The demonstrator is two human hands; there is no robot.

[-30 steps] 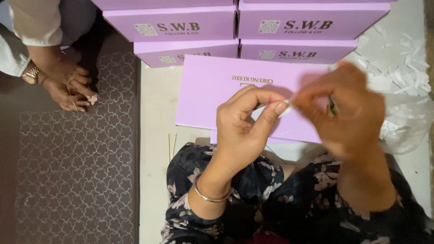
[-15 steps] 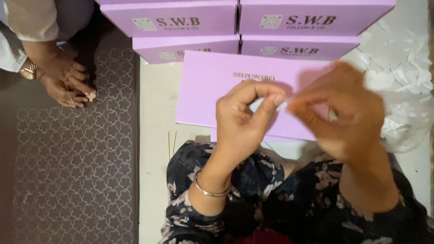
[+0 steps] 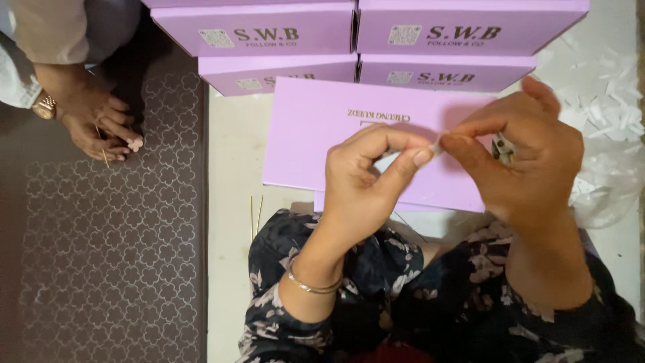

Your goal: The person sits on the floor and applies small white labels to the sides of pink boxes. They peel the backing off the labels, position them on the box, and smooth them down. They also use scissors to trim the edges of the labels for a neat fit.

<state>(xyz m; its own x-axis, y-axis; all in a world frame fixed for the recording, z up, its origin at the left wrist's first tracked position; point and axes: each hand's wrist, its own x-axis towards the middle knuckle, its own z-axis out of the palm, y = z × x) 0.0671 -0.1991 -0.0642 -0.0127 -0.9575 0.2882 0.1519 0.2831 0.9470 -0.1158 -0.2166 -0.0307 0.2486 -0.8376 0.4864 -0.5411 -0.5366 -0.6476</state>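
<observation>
My left hand and my right hand meet fingertip to fingertip above a flat lilac box. Both pinch a tiny white strip between thumb and forefinger. A small dark and metallic item is tucked under the fingers of my right hand; I cannot tell what it is. A thin bangle circles my left wrist. The lilac box lies on the pale floor in front of my knees, partly hidden by my hands.
Stacked lilac boxes line the far edge. White paper scraps and a clear plastic bag lie at the right. Another person's hand with a wristwatch rests on the brown patterned mat. Thin sticks lie by my knee.
My fingertips have shifted slightly while pinching the white strip. The other person's hand stays in place.
</observation>
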